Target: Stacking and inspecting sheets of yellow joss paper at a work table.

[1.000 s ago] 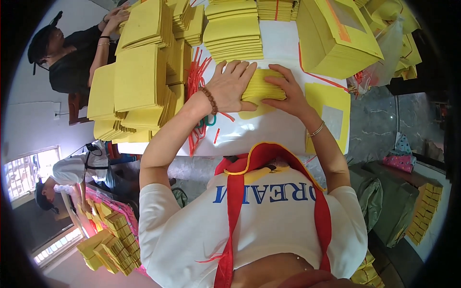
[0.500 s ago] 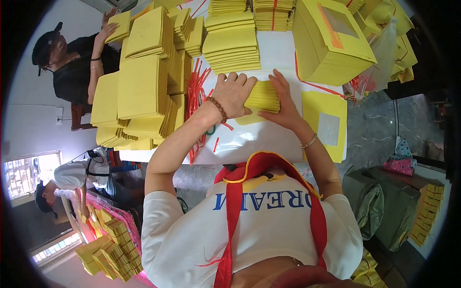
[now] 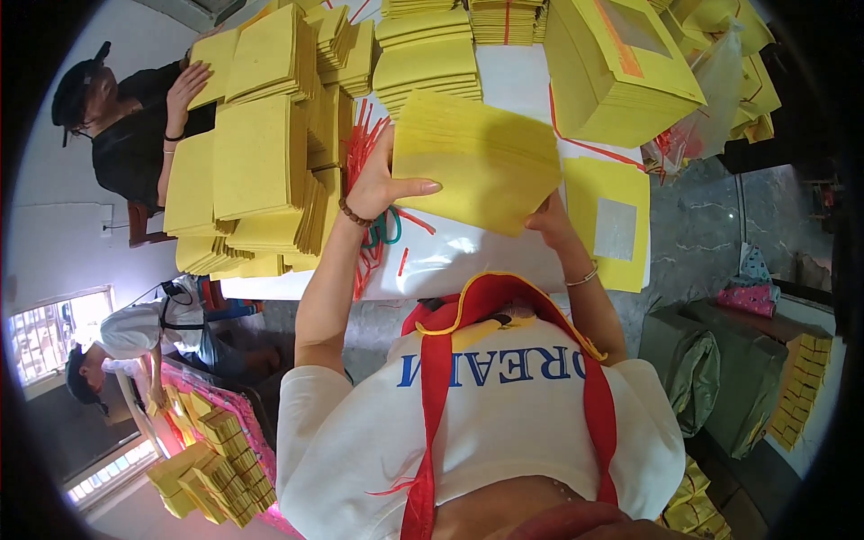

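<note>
A: Head view. Item in hand?

B: One sheaf of yellow envelopes (image 3: 475,166), over the bench (image 3: 511,83), between both hands; whether it touches the surface, cannot tell.

A: Grip?

B: Left hand (image 3: 380,187): grasping the left edge, thumb across the near face. Right hand (image 3: 553,221): grasping the lower right corner, fingers partly hidden. Opposed holds presumably keep loose layers together.

A: Adjacent stock?

B: Left: red ties (image 3: 362,148), loose, beside teal loop handles (image 3: 387,229), probably for easy reach; stacked envelopes (image 3: 255,157) beyond. Right: windowed envelope (image 3: 616,227), flat, perhaps set aside for working room.
</note>
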`<action>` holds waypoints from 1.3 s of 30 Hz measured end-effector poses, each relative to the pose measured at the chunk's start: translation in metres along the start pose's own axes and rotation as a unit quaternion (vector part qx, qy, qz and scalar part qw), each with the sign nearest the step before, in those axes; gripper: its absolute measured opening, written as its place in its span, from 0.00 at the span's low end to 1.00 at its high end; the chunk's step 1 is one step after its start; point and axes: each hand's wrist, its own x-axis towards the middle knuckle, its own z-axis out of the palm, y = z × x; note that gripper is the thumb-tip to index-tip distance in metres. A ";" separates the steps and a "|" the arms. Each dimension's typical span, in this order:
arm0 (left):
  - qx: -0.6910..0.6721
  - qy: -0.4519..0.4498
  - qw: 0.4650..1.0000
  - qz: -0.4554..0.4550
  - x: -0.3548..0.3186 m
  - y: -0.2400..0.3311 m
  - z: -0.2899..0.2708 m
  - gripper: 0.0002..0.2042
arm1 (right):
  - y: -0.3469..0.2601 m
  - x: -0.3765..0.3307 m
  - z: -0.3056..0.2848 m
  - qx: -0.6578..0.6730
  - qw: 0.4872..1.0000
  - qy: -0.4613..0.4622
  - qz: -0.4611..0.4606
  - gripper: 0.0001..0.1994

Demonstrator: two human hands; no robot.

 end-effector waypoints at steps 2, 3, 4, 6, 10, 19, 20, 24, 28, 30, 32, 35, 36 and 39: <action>-0.039 0.022 0.999 0.005 -0.003 -0.007 0.002 0.40 | -0.031 0.006 0.009 -0.077 0.992 -0.045 -0.089 0.65; -0.041 0.022 0.999 0.006 -0.004 -0.011 0.002 0.40 | -0.038 0.007 0.009 -0.079 0.992 -0.045 -0.088 0.65; -0.051 0.026 0.998 -0.001 -0.004 -0.016 0.001 0.40 | -0.043 0.008 0.007 -0.114 0.986 -0.052 -0.110 0.65; -0.065 0.028 0.997 -0.007 -0.001 -0.025 0.001 0.40 | -0.045 0.011 0.006 -0.153 0.978 -0.057 -0.131 0.64; -0.060 0.023 0.998 -0.021 0.013 -0.052 0.005 0.40 | -0.040 0.024 -0.002 -0.204 0.977 0.008 -0.055 0.49; 0.197 0.020 0.980 0.004 0.018 -0.110 0.006 0.40 | 0.010 0.034 -0.032 -0.228 0.974 0.004 -0.015 0.39; 0.146 0.026 0.988 -0.040 0.016 -0.106 0.004 0.40 | 0.006 0.035 -0.027 -0.201 0.979 0.008 -0.011 0.39; 0.064 0.018 0.996 -0.052 0.003 -0.104 -0.008 0.39 | -0.005 0.045 -0.013 -0.204 0.978 -0.014 0.034 0.41; -0.064 0.062 0.991 -0.096 -0.006 -0.084 -0.011 0.36 | 0.001 0.074 0.018 -0.074 0.990 0.059 0.108 0.36; -0.118 0.090 0.952 -0.269 -0.007 -0.085 -0.020 0.35 | 0.006 0.090 0.019 -0.024 0.984 0.085 0.153 0.33; -0.145 0.132 0.942 -0.271 -0.001 -0.102 -0.033 0.32 | 0.005 0.110 0.022 0.045 0.972 0.031 0.230 0.25; -0.138 0.061 0.935 -0.320 0.015 -0.101 -0.054 0.23 | 0.016 0.125 0.015 0.038 0.964 0.028 0.260 0.21; -0.137 0.062 0.939 -0.310 0.019 -0.098 -0.054 0.23 | 0.023 0.128 0.012 0.032 0.967 0.024 0.252 0.21; -0.184 0.105 0.936 -0.280 0.025 -0.084 -0.053 0.22 | 0.031 0.133 0.012 0.035 0.970 0.007 0.240 0.21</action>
